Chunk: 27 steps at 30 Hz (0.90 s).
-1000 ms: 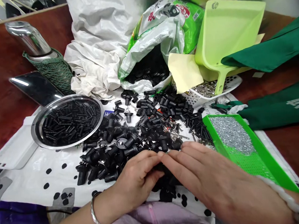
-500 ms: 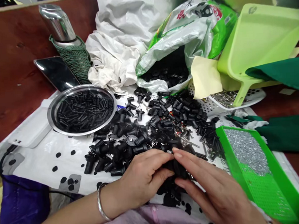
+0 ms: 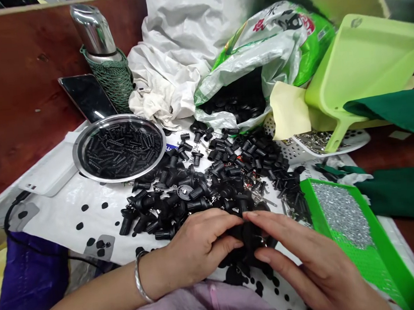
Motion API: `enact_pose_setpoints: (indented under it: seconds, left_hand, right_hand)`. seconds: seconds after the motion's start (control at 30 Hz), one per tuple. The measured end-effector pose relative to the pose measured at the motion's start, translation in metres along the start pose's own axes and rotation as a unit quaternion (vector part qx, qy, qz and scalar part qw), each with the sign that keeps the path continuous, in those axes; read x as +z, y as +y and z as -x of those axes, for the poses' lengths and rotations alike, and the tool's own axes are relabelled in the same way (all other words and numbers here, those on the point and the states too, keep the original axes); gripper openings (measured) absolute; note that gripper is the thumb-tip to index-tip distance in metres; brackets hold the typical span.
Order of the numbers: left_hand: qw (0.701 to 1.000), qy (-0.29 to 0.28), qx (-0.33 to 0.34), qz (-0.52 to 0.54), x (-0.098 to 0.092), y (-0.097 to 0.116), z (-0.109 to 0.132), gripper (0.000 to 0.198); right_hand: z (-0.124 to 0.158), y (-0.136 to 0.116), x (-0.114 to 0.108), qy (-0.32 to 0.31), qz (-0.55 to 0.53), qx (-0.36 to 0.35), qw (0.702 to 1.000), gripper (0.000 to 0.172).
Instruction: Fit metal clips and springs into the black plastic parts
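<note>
Head view: both hands meet over the near edge of the heap of small black plastic parts, which lies spread on the spotted white sheet of the bench so every piece is within reach. The left hand and right hand each curl fingertips onto one round black plastic piece, pinched between them; its exact form is partly hidden. The green tray of silver screws sits just beside the right hand.
</note>
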State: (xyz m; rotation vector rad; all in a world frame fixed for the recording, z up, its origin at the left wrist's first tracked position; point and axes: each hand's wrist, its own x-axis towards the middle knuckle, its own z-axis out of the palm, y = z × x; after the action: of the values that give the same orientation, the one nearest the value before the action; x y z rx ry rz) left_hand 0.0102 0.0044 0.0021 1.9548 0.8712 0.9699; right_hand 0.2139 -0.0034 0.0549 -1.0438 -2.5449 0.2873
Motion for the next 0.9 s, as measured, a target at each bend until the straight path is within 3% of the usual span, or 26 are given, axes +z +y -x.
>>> enact_pose_setpoints:
  seconds: [0.37, 0.5, 0.67, 0.73, 0.9]
  left_hand:
    - [0.999, -0.039, 0.019, -0.019, -0.003, 0.003, 0.003, 0.015]
    - [0.998, -0.047, 0.026, -0.016, -0.007, 0.004, 0.004, 0.018]
    - [0.994, -0.097, -0.019, 0.046, -0.015, 0.009, 0.000, 0.016]
    - [0.995, -0.090, -0.020, 0.043, -0.015, 0.009, 0.000, 0.016]
    - [0.995, -0.025, 0.042, -0.082, -0.008, 0.004, 0.005, 0.021]
  right_hand:
    - [0.002, -0.002, 0.010, 0.025, -0.015, -0.032, 0.999, 0.050]
    - [0.002, 0.000, 0.007, -0.005, -0.031, -0.050, 0.998, 0.048]
    - [0.000, 0.000, 0.003, -0.016, -0.045, -0.066, 0.997, 0.048]
    - [-0.001, -0.001, 0.007, -0.004, -0.058, -0.049, 0.997, 0.049]
    - [-0.001, -0.002, 0.014, 0.006, -0.072, -0.017, 0.997, 0.050]
